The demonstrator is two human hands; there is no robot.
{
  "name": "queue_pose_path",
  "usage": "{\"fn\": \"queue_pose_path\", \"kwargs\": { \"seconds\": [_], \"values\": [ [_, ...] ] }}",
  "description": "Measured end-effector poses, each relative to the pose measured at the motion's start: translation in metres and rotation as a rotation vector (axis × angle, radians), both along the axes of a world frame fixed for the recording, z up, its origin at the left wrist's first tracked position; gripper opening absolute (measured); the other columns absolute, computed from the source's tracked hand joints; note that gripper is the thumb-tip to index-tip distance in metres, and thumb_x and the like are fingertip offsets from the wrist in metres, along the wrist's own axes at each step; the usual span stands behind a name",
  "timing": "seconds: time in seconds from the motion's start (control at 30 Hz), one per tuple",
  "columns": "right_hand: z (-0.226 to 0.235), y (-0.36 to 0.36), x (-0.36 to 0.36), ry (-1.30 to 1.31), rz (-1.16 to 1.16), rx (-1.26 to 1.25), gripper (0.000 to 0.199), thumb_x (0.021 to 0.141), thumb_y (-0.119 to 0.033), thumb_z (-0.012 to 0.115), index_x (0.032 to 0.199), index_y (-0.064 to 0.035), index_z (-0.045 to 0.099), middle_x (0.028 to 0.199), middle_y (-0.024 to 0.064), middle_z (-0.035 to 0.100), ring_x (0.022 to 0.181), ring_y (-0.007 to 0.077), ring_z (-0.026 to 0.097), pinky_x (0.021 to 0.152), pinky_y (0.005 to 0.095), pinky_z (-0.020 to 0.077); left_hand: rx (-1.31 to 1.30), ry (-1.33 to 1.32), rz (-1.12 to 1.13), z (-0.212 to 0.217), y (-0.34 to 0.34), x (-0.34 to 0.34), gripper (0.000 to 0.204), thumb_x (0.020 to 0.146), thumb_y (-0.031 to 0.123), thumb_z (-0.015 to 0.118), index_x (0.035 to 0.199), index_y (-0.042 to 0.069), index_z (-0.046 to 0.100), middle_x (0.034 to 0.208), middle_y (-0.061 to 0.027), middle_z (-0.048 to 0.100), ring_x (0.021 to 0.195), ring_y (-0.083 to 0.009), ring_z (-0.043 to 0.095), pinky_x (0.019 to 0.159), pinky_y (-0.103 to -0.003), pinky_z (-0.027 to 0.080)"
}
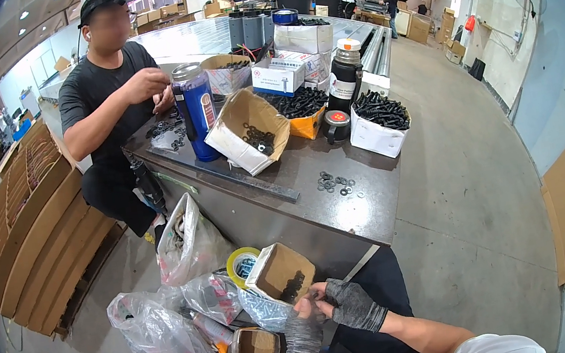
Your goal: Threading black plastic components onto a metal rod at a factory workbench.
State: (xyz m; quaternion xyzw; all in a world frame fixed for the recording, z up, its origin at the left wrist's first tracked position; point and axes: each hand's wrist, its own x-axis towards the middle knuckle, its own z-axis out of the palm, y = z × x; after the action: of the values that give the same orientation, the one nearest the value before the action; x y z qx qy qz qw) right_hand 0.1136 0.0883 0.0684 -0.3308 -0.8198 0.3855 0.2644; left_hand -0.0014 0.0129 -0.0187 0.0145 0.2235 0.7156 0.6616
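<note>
Fingertips of both your gloved hands are pinched together over your lap, working some small dark piece between them; it is too small to make out, though it looks like one of the black washers or nuts lying around you.

Start from the big steel workbench (345,211) ahead of you, where a co-worker (110,107) stands at the far left corner with both hands raised. On it sit a tall blue bottle (195,113), open cartons of black bolts (380,111), and a loose scatter of washers (335,183). Down by your knees are clear plastic bags (160,331), a roll of tape (239,263) and a small open cardboard box (280,272) with dark parts inside, just beside your hands.

Your left hand (303,331) comes up from below, knuckles outward, fingers curled shut on the piece. Your right hand (351,304) reaches in from the right, wrist bent, fingertips meeting the left's.

A part like this is likely stiff, light and a little slick with oil; grip it by its rim or flats, since the gloves dull your feel.
</note>
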Motion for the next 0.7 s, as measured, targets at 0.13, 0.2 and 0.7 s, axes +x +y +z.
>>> {"fn": "queue_pose_path", "kwargs": {
  "seconds": [0.13,0.2,0.7],
  "values": [
    [-0.002,0.0,0.005,-0.013,0.036,0.046,0.024,0.087,-0.01,0.067,0.111,-0.0053,0.065,0.087,0.0133,0.066,0.078,0.0269,0.068,0.07,0.0339,0.0542,-0.065,0.21,0.054,-0.019,-0.002,0.004,0.049,0.095,0.04,0.063,0.12,-0.002,0.061,0.108,-0.0097,0.067,0.099,-0.0196,0.063,0.089,-0.032,0.049],
    [0.008,0.0,0.005,-0.029,0.044,0.082,0.023,0.088,-0.01,0.066,0.11,-0.0055,0.066,0.086,0.0133,0.066,0.078,0.028,0.068,0.07,0.0345,0.0539,-0.066,0.224,0.035,-0.011,-0.002,0.004,0.047,0.095,0.038,0.064,0.119,-0.002,0.061,0.107,-0.0097,0.067,0.098,-0.0196,0.063,0.089,-0.032,0.049],
    [0.06,-0.004,0.011,-0.066,0.157,0.212,0.018,0.088,-0.013,0.066,0.105,-0.0067,0.065,0.086,0.013,0.066,0.078,0.0315,0.067,0.067,0.0378,0.0534,-0.043,0.282,0.021,0.01,-0.01,0.002,0.037,0.092,0.017,0.069,0.124,-0.002,0.061,0.114,-0.0094,0.065,0.103,-0.0185,0.061,0.095,-0.03,0.046]
  ]
}}
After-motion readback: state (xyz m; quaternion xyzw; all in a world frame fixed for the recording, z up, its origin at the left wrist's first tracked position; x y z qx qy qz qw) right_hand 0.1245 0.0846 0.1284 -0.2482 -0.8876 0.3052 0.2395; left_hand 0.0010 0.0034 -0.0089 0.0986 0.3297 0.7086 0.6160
